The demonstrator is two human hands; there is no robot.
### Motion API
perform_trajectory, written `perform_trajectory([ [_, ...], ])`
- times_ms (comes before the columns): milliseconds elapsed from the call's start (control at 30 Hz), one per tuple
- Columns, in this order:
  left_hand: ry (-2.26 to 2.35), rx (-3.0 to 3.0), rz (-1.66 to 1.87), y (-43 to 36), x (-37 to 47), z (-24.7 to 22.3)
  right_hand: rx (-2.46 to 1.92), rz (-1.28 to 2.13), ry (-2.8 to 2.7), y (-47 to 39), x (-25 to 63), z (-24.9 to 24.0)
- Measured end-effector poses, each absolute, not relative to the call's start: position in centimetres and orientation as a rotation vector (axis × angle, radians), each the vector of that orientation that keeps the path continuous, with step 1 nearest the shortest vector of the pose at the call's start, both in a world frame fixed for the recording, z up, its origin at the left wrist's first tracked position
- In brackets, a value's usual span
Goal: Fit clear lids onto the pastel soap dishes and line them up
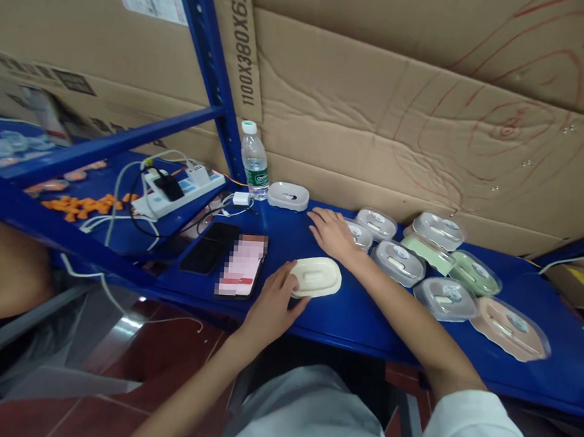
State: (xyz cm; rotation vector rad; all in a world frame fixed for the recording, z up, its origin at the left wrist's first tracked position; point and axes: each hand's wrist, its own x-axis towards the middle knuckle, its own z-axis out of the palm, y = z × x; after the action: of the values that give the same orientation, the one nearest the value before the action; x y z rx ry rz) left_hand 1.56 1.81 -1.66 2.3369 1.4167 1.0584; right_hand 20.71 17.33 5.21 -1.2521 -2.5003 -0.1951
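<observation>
My left hand (278, 297) grips the left end of a cream oval plastic dish (321, 276), with fingers on its far edge and thumb on the near side. The dish has a raised strip in its middle and rests on or just above the blue table. Beyond it, my right hand (333, 233) is stretched out low over the table, palm down, holding nothing I can see. Its wrist partly covers a grey dish with a clear lid (359, 234); I cannot tell whether they touch. A grey-white open dish (288, 196) stands ahead of the fingertips.
Several clear-lidded dishes in grey, green (475, 274) and pink (510, 329) crowd the right side. Phones (242, 266) lie left of my left hand. A water bottle (254, 162), power strip (177, 195) and cables stand behind. Another person's arm (9, 270) shows far left.
</observation>
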Motion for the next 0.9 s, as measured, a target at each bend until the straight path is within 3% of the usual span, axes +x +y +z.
perform_trajectory([
  [333, 1.345, 2.367, 1.048, 1.4, 1.1, -1.5, -1.367, -0.157, -2.539, 24.5, 15.0, 5.7],
  [500, 1.308, 2.286, 1.069, 1.3, 0.7, -1.2, -1.321, -0.154, -2.501, 18.7, 18.7, 6.8],
  [700, 1.396, 2.075, 1.057, 1.5, 0.7, -1.4, -1.124, -0.012, -2.431, 7.5, 26.7, 4.1],
  [900, 1.364, 2.117, 1.036, 1.6, 0.9, -1.5, -0.965, 0.153, -2.554, 3.8, 28.4, 2.4],
])
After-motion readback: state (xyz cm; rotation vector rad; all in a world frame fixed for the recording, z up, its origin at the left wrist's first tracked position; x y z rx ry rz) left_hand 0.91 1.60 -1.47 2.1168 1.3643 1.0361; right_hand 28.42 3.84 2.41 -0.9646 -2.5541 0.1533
